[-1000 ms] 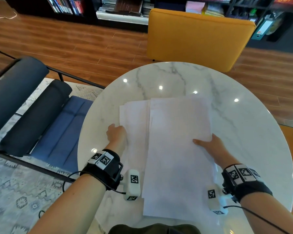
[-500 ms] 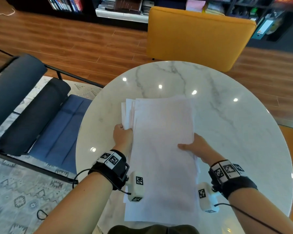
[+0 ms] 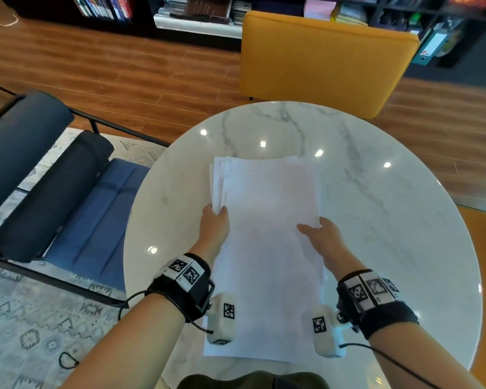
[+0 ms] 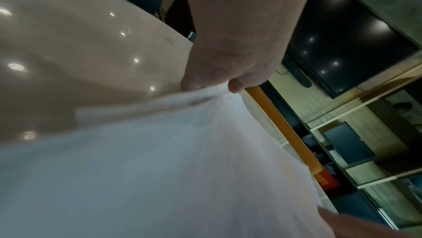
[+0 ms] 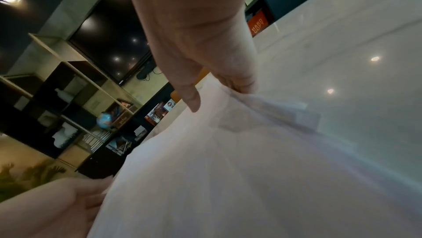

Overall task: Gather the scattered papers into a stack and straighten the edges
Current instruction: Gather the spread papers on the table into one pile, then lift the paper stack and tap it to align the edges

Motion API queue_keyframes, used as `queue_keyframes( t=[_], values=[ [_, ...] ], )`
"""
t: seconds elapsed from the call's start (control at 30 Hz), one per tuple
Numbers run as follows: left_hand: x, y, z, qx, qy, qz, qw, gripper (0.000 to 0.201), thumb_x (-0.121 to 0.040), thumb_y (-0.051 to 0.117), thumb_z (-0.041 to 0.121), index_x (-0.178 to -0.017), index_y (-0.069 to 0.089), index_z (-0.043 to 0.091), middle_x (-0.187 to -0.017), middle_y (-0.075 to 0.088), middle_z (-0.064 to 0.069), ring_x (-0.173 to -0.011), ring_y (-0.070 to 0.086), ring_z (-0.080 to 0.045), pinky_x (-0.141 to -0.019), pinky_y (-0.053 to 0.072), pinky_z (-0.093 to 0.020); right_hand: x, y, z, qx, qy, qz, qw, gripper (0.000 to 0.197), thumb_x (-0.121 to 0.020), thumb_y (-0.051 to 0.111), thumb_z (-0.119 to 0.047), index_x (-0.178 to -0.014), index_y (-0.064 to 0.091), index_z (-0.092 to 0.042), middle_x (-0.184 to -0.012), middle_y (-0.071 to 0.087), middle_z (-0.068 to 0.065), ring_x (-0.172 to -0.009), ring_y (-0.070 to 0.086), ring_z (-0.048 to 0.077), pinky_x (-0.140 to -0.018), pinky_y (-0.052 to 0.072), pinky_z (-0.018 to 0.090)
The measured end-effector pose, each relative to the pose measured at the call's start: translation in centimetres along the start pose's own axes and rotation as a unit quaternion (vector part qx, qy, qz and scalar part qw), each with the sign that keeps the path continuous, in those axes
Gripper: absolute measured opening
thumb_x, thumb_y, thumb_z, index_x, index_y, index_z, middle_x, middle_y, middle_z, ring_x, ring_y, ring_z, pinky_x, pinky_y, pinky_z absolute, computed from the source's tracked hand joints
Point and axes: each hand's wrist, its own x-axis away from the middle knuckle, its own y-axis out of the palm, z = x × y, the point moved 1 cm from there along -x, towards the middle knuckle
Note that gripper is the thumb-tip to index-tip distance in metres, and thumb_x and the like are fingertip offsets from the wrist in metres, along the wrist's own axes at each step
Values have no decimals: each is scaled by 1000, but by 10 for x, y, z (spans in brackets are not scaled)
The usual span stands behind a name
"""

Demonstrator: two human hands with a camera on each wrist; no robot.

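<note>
Several white papers (image 3: pixel 267 234) lie gathered in one loose stack on the round marble table (image 3: pixel 390 220); their left edges still fan out at the far left corner. My left hand (image 3: pixel 215 223) grips the stack's left edge, thumb on top and fingers under the sheets (image 4: pixel 160 151). My right hand (image 3: pixel 319 233) holds the right edge, thumb lying on the top sheet and fingers tucked beneath the papers (image 5: pixel 228 169). The near end of the stack hangs toward the table's front edge.
A yellow chair (image 3: pixel 323 60) stands behind the table. A blue lounge chair (image 3: pixel 76 203) with dark bolsters sits close on the left over a patterned rug (image 3: pixel 26 332). Bookshelves (image 3: pixel 197 9) line the far wall.
Both hands have pushed inward, sliding the spread sheets together. The stack is now narrower, and the left sheets sit almost fully under the top one.
</note>
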Motion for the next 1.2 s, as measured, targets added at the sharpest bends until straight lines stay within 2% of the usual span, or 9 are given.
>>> queue_keyframes(
  t=[0.17, 0.3, 0.37, 0.53, 0.63, 0.83, 0.93, 1.07, 1.2],
  values=[
    [4, -3, 1, 56, 7, 41, 998, 53, -92, 50, 13, -141, 32, 8, -134, 50, -11, -107, 54, -26, -85, 44, -33, 5, -1, -4, -59, 17, -11, 998, 50, -86, 64, -23, -131, 54, -3, -131, 60, 15, -117, 59, 32, -99, 46, 41],
    [1, -13, -4, 25, -8, 29, 999, 54, -92, 47, 10, -144, 32, 4, -134, 50, -10, -116, 53, -29, -95, 46, -36, 5, -4, -3, -61, 29, 7, 998, 62, -91, 59, -25, -145, 37, -5, -150, 39, 11, -137, 39, 30, -109, 30, 40],
    [4, -8, -6, 1, 3, 4, 1000, 53, -91, 49, 11, -142, 35, 4, -135, 50, -11, -118, 53, -31, -92, 45, -34, 9, 2, -3, -67, 31, -6, 997, 61, -92, 57, -24, -146, 35, -6, -151, 39, 11, -137, 39, 30, -108, 31, 39],
    [9, -5, -11, -5, 30, -4, 1000, 62, -90, 51, 14, -147, 27, 10, -145, 43, -12, -129, 46, -32, -109, 39, -42, 23, 9, -7, -63, 7, -22, 998, 48, -95, 51, -19, -140, 43, -5, -134, 54, 5, -116, 53, 25, -93, 39, 29],
    [8, -11, -16, -5, 73, -7, 997, 58, -89, 50, 12, -144, 32, 13, -138, 50, -11, -124, 51, -32, -107, 42, -47, 27, 11, -5, -57, -17, -27, 998, 57, -92, 55, -24, -146, 37, -14, -147, 45, 5, -130, 48, 23, -108, 38, 35],
    [1, -25, -12, -69, 137, -70, 986, 68, -88, 47, 15, -149, 22, 30, -153, 36, 5, -137, 39, -21, -113, 34, -42, 35, 24, -6, -66, -30, -51, 996, 71, -92, 58, -24, -152, 20, -20, -156, 29, 4, -143, 30, 21, -109, 29, 30],
    [-10, -34, -9, -58, 131, -103, 984, 64, -83, 50, 18, -144, 33, 29, -140, 50, 6, -124, 51, -20, -105, 43, -40, 32, 22, -1, -131, 27, 11, 991, 74, -87, 64, -23, -149, 26, -11, -149, 40, 11, -133, 42, 28, -106, 34, 39],
    [-13, -39, -12, -44, 65, -122, 989, 36, -84, 54, 6, -120, 52, 8, -102, 63, -2, -83, 60, -17, -62, 46, -23, 31, 27, 1, -156, 43, 7, 987, 46, -82, 69, -9, -120, 57, 13, -95, 65, 18, -79, 62, 28, -67, 49, 31],
    [-2, -36, -19, -31, 67, -120, 990, 37, -83, 54, 1, -119, 50, 5, -94, 60, -3, -79, 58, -17, -63, 48, -24, 33, 29, 4, -67, 17, 38, 997, 36, -77, 72, -8, -108, 59, 6, -111, 65, 23, -96, 64, 34, -82, 53, 40]
  ],
)
